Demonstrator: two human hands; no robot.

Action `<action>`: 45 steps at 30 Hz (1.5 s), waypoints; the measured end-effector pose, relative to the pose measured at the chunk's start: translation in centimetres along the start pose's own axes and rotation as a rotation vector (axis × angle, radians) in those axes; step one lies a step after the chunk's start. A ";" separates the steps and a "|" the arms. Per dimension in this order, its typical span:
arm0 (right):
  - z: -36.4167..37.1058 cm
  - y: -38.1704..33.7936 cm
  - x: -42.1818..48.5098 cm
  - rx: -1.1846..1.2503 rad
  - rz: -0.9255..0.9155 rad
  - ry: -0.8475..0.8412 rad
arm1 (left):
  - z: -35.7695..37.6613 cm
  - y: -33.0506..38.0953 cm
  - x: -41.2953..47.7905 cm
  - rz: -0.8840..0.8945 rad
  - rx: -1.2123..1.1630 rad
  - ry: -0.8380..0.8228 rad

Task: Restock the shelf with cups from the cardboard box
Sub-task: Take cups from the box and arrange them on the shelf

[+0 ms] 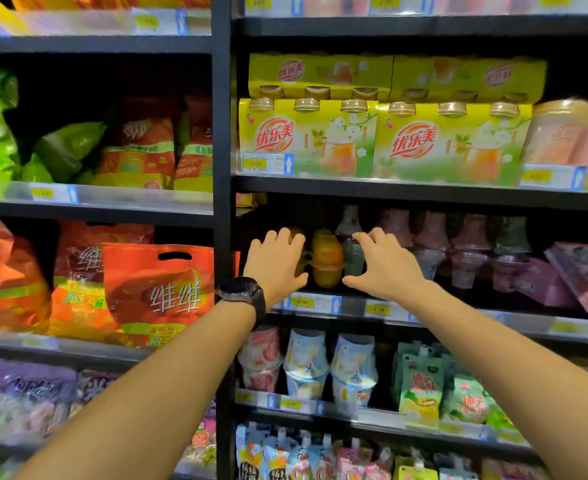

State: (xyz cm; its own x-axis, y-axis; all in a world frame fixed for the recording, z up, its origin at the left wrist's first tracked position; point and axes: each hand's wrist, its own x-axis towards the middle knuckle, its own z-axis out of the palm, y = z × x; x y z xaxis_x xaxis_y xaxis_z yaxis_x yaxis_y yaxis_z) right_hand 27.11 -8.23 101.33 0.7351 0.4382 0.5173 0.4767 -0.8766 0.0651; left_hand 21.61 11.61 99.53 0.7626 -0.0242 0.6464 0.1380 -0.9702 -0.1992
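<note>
The left hand [275, 263], a watch [244, 293] on its wrist, reached into the shelf [458, 308] just right of centre. Its fingers were bent over the leftmost of the orange cups [327, 263]. Whether it gripped that cup or only pressed it could not be told, as the palm hid it. At its 3 o'clock the right hand [386, 266] was released, with the thumb spread low and the fingertips touching a green cup [353, 259]. One orange stack stood upright between the two hands, just beside both thumbs.

Purple cups [469, 258] ran on toward 3 o'clock. Yellow packs [306, 140] sat at 12 o'clock, pale cups [306, 362] at 6 o'clock and red bags [157, 289] at 9 o'clock. The cardboard box was out of view.

The step in hand looked like seating and squaring the orange cups at the row's left end. The next move would probably call for an easy release, so that the tall stacks did not tip. After that would come a reach back to the box for more.
</note>
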 end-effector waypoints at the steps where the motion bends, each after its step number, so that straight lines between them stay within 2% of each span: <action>1: -0.2 -0.1 -0.8 0.002 -0.026 0.029 | -0.5 0.2 -0.9 -0.008 0.018 0.005; 5: 0.3 -0.9 -5.2 0.020 -0.148 0.134 | -1.1 1.4 -5.9 -0.015 0.033 0.012; 8: 2.9 -1.7 -9.8 0.055 -0.234 0.139 | 0.0 3.0 -11.0 -0.042 0.014 -0.060; 12: 9.6 -3.0 -16.8 0.060 -0.297 -0.068 | 2.7 5.3 -18.8 -0.114 0.020 -0.274; 17: 17.3 -3.7 -24.6 0.044 -0.264 -0.377 | 6.3 6.7 -28.3 -0.142 0.056 -0.515; 25: 26.9 -5.4 -32.5 0.042 -0.207 -0.607 | 14.2 8.3 -38.9 -0.165 -0.069 -0.745; 28: 32.0 -6.7 -36.9 0.082 -0.178 -0.696 | 18.9 10.0 -44.5 -0.115 -0.093 -0.783; 30: 36.6 -7.2 -40.7 0.104 -0.160 -0.767 | 23.3 11.4 -49.0 -0.082 -0.078 -0.876; 36: 53.3 -6.7 -52.7 0.100 -0.106 -0.915 | 38.0 15.9 -63.5 -0.109 -0.138 -1.008; 41: 68.9 -5.8 -61.3 0.025 -0.053 -0.947 | 51.4 19.6 -74.2 -0.129 -0.138 -1.045; 45: 79.4 -4.4 -66.3 0.053 0.012 -0.940 | 60.8 22.2 -78.7 -0.006 -0.128 -1.088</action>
State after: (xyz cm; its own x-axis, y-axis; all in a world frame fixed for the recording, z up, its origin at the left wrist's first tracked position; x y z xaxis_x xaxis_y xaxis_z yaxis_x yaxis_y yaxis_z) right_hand 14.51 -17.62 -1.05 0.8166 0.4304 -0.3846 0.4711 -0.8820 0.0131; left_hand 3.10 6.68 -0.57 0.9209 0.1456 -0.3616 0.1253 -0.9890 -0.0791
